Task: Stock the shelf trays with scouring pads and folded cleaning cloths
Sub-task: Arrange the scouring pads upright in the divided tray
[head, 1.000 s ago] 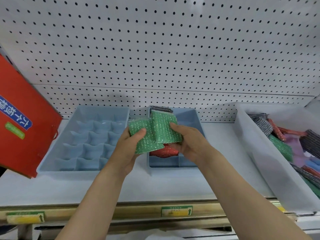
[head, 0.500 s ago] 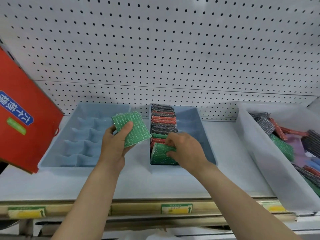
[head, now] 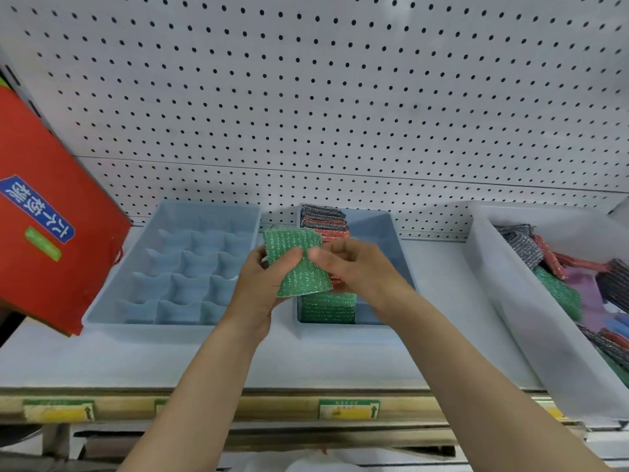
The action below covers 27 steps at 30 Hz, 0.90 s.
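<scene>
My left hand (head: 253, 291) holds a green scouring pad (head: 299, 264) between thumb and fingers, over the left edge of the middle blue tray (head: 391, 240). My right hand (head: 357, 270) has come up to the pad's right edge with its thumb and fingers curled toward it; whether they pinch it I cannot tell. Inside the tray stands a row of pads: dark grey and red ones (head: 323, 221) at the back, a green pad (head: 326, 306) at the front. The tray's right half is bare.
A blue tray with several small compartments (head: 190, 264) sits to the left. A red box (head: 47, 212) leans at the far left. A white bin (head: 510, 301) at the right holds mixed pads and cloths (head: 558, 287). Pegboard backs the shelf.
My right hand left the green pad in the tray's front and rose to the pad in my left hand. My left hand moved that pad rightward toward the tray.
</scene>
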Each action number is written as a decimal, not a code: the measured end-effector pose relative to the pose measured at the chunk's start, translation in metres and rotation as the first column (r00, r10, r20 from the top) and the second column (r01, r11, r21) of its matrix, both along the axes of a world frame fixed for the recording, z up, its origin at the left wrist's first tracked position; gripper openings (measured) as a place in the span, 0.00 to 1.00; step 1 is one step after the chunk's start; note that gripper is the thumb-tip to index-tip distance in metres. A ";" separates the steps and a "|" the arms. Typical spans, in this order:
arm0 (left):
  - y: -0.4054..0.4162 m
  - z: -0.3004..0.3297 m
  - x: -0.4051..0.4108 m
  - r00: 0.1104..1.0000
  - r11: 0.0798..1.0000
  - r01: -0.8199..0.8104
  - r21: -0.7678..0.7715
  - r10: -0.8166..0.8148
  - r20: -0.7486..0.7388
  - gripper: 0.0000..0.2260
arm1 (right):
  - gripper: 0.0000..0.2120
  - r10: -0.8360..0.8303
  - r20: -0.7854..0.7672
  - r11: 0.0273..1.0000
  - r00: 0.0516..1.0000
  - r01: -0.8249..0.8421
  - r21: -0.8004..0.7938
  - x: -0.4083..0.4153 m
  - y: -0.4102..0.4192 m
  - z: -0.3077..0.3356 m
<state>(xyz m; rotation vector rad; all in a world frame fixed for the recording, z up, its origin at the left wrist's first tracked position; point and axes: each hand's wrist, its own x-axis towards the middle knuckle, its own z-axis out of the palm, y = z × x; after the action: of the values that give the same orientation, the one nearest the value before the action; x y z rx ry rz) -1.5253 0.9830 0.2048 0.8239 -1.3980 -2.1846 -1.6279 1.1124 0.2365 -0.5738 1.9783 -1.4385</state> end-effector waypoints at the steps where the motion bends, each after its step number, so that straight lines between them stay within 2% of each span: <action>1: 0.003 0.001 -0.001 1.000 1.000 0.019 -0.015 -0.019 0.004 0.18 | 0.19 0.014 0.036 1.000 0.999 -0.014 0.011 0.003 -0.002 -0.001; 4: 0.007 0.001 -0.003 0.996 0.995 0.084 -0.044 -0.084 -0.004 0.17 | 0.18 -0.060 0.162 0.997 0.985 0.068 -0.046 0.001 0.000 -0.005; 6: 0.008 0.001 -0.003 0.995 0.993 0.102 -0.052 -0.102 -0.002 0.16 | 0.17 -0.047 0.296 0.990 0.954 0.084 -0.115 0.000 0.005 -0.006; 10: 0.011 -0.001 -0.006 0.990 0.990 0.136 -0.035 -0.135 0.032 0.19 | 0.16 -0.001 0.398 0.988 0.918 0.063 -0.143 0.001 0.010 -0.006; 13: 0.008 -0.001 -0.004 0.991 0.991 0.130 -0.016 -0.130 0.021 0.15 | 0.12 -0.061 0.546 0.965 0.835 0.190 -0.183 -0.005 0.014 -0.007; 15: 0.005 -0.002 -0.002 0.998 0.997 0.068 -0.026 -0.068 0.002 0.11 | 0.10 -0.106 0.588 0.935 0.802 0.281 -0.215 -0.010 0.019 -0.009; 17: -0.003 -0.002 0.000 0.998 0.998 -0.067 -0.020 0.067 -0.003 0.09 | 0.09 -0.154 0.481 0.937 0.863 0.283 -0.207 -0.013 0.026 -0.010; 20: -0.020 -0.001 0.006 0.965 0.964 -0.263 0.025 0.263 -0.007 0.09 | 0.10 -0.171 0.028 0.985 0.985 0.172 -0.031 -0.015 0.036 -0.011; 22: -0.029 -0.001 0.008 0.948 0.948 -0.318 0.031 0.319 -0.011 0.08 | 0.11 -0.081 -0.229 0.986 0.970 0.112 0.126 -0.013 0.036 -0.015; 24: -0.029 0.001 0.009 0.949 0.948 -0.316 0.027 0.317 -0.010 0.07 | 0.11 0.040 -0.371 0.975 0.928 0.046 0.220 -0.008 0.031 -0.021; 27: -0.020 0.002 0.009 0.964 0.964 -0.266 0.015 0.266 0.005 0.09 | 0.10 0.182 -0.574 0.951 0.798 0.006 0.309 -0.001 0.023 -0.027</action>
<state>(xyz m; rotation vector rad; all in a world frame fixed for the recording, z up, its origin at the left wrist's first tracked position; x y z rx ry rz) -1.5160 0.9626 0.2067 0.9604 -1.1950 -1.9911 -1.6288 1.1351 0.2094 -1.0664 2.5515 -0.9255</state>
